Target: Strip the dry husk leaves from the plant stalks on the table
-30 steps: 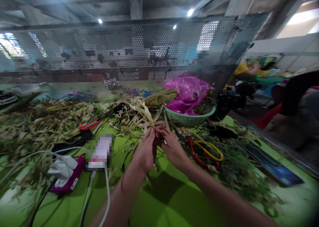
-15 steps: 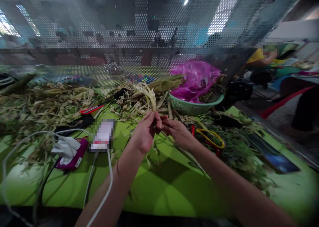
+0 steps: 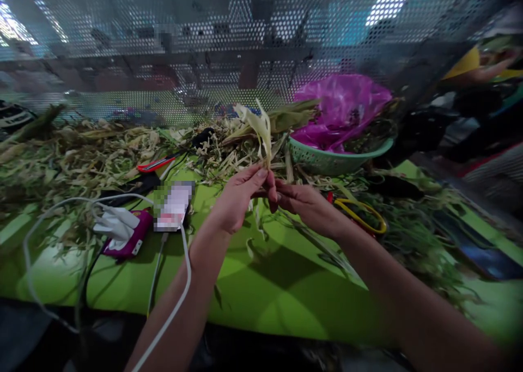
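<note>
So the pale husk strip (image 3: 265, 132) is up over the worktop (image 3: 261, 315), its base pinched in the left hand (image 3: 239, 197). Right hand (image 3: 308, 206) has its fingertips bunched alongside, can't tell on what. Looks like fiddly shaping at the base; I'd say it calls for a steady left pinch. Husk pile (image 3: 122, 143) behind, basket (image 3: 339, 162) beyond. White cable (image 3: 189, 271) across the left forearm might snag.

I have room on the table (image 3: 286, 306) at mid near edge; cable (image 3: 189, 275) obstructs left, basket (image 3: 337, 160) the far edge's right half.
</note>
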A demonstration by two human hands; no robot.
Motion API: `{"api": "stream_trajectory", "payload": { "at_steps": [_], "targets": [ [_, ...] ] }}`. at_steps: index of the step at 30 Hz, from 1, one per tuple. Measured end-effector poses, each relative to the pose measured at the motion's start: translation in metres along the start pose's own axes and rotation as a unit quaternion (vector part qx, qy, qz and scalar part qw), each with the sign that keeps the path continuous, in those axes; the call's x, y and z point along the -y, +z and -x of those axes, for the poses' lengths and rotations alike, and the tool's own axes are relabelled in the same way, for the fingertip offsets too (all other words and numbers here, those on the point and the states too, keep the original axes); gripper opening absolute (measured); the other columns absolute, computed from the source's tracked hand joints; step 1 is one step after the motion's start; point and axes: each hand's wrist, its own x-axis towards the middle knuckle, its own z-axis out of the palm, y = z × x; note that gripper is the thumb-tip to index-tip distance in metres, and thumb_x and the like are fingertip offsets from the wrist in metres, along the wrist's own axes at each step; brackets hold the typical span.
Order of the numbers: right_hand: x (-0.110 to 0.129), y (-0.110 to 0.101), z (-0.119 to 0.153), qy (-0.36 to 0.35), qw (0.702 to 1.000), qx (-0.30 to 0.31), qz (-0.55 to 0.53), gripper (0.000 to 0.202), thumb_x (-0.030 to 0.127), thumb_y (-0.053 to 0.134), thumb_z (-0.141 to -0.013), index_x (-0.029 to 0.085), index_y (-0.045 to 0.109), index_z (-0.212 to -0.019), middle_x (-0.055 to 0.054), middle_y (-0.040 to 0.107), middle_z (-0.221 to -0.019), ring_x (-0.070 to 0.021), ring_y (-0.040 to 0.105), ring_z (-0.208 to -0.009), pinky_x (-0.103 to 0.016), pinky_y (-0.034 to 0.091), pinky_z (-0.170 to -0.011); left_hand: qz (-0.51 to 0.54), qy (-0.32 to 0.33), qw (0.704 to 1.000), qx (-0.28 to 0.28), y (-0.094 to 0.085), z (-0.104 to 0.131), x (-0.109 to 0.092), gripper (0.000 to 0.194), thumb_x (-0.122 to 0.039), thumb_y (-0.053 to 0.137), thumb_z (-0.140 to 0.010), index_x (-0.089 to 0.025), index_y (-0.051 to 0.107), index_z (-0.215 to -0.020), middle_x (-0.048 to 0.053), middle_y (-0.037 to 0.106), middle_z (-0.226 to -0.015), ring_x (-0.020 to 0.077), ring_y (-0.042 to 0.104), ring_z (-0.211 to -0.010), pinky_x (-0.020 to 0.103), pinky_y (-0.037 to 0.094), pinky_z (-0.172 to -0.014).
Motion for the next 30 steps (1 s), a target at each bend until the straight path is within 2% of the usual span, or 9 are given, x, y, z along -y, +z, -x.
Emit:
{"api": "stream_trajectory", "payload": {
  "at_steps": [5, 10, 13, 19, 21, 24, 26, 28, 30],
  "targets": [
    [0.003, 0.001, 0.002, 0.016, 0.996, -0.008, 0.086, 0.043, 0.054, 0.046, -0.09, 0.018, 0.067, -0.079, 0.0, 0.057, -0.064, -0.0118, 0.047, -0.057, -0.022, 0.035, -0.055, -0.013, -0.017, 1.0, 0.003, -0.003, 0.002, -0.003, 0.02, -0.029, 0.056, -0.088, -0.015, 0.058, -0.074, -0.001, 0.054, -0.06, 0.0084, 0.054, -0.057, 0.017, 0.046, -0.052],
    [0.012, 0.001, 0.007, -0.017, 0.994, -0.011, 0.107, 0.047, 0.055, 0.044, -0.091, 0.018, 0.062, -0.068, 0.001, 0.053, -0.06, -0.0114, 0.047, -0.055, -0.023, 0.035, -0.055, 0.101, -0.041, 0.994, 0.0, 0.003, 0.003, -0.009, 0.026, -0.036, 0.054, -0.089, -0.018, 0.05, -0.071, -0.005, 0.036, -0.053, 0.0103, 0.052, -0.056, 0.015, 0.041, -0.043],
    [0.017, -0.001, 0.009, -0.023, 0.989, 0.006, 0.146, 0.046, 0.05, 0.043, -0.092, 0.019, 0.063, -0.066, 0.0, 0.056, -0.06, -0.0123, 0.05, -0.056, -0.024, 0.036, -0.057, 0.12, -0.048, 0.991, -0.02, 0.0, 0.003, -0.016, 0.027, -0.034, 0.049, -0.092, -0.018, 0.047, -0.07, -0.006, 0.025, -0.053, 0.0064, 0.039, -0.044, 0.013, 0.033, -0.038],
    [0.011, 0.008, 0.019, -0.061, 0.962, 0.119, 0.238, 0.027, 0.04, 0.063, -0.081, 0.026, 0.071, -0.103, -0.003, 0.071, -0.089, -0.0194, 0.062, -0.075, -0.028, 0.04, -0.067, 0.095, 0.026, 0.984, -0.146, -0.027, -0.004, -0.021, 0.026, -0.03, 0.051, -0.092, -0.018, 0.045, -0.07, -0.008, 0.02, -0.054, 0.0035, 0.026, -0.039, 0.012, 0.025, -0.037],
    [0.007, 0.022, 0.024, -0.072, 0.949, 0.162, 0.262, 0.036, 0.031, 0.071, -0.072, 0.026, 0.069, -0.107, -0.004, 0.071, -0.089, -0.0202, 0.062, -0.072, -0.028, 0.039, -0.063, 0.084, 0.026, 0.981, -0.171, -0.031, -0.007, -0.018, 0.025, -0.03, 0.053, -0.09, -0.017, 0.046, -0.069, -0.009, 0.02, -0.052, 0.0034, 0.025, -0.039, 0.012, 0.023, -0.037],
    [0.005, 0.036, 0.023, -0.063, 0.942, 0.175, 0.278, 0.024, 0.005, 0.056, -0.072, 0.022, 0.068, -0.084, -0.003, 0.07, -0.077, -0.0166, 0.06, -0.066, -0.026, 0.038, -0.06, 0.073, 0.025, 0.981, -0.178, -0.033, -0.01, -0.012, 0.024, -0.029, 0.056, -0.088, -0.017, 0.048, -0.069, -0.009, 0.022, -0.051, 0.0032, 0.025, -0.039, 0.013, 0.022, -0.036],
    [0.004, 0.034, 0.016, -0.049, 0.961, 0.134, 0.238, 0.025, 0.001, 0.05, -0.071, 0.02, 0.065, -0.077, -0.002, 0.068, -0.073, -0.0149, 0.06, -0.066, -0.024, 0.04, -0.06, 0.066, 0.028, 0.981, -0.18, -0.033, -0.01, -0.009, 0.022, -0.028, 0.056, -0.087, -0.016, 0.049, -0.069, -0.009, 0.024, -0.051, 0.0029, 0.026, -0.039, 0.013, 0.021, -0.036],
    [0.002, 0.02, 0.008, -0.043, 0.983, 0.008, 0.177, 0.021, 0.005, 0.051, -0.075, 0.019, 0.064, -0.082, -0.002, 0.069, -0.078, -0.0149, 0.062, -0.071, -0.024, 0.044, -0.063, 0.061, 0.032, 0.981, -0.183, -0.033, -0.01, -0.008, 0.021, -0.026, 0.054, -0.088, -0.016, 0.05, -0.069, -0.009, 0.025, -0.051, 0.0026, 0.025, -0.039, 0.013, 0.02, -0.037],
    [-0.004, -0.002, 0.003, -0.05, 0.975, -0.127, 0.173, 0.021, 0.015, 0.054, -0.082, 0.02, 0.064, -0.1, -0.004, 0.07, -0.094, -0.0173, 0.063, -0.082, -0.026, 0.046, -0.072, 0.055, 0.036, 0.98, -0.186, -0.034, -0.01, -0.007, 0.021, -0.025, 0.054, -0.087, -0.015, 0.051, -0.069, -0.009, 0.025, -0.051, 0.0025, 0.024, -0.039, 0.013, 0.019, -0.037]
  ]
}}
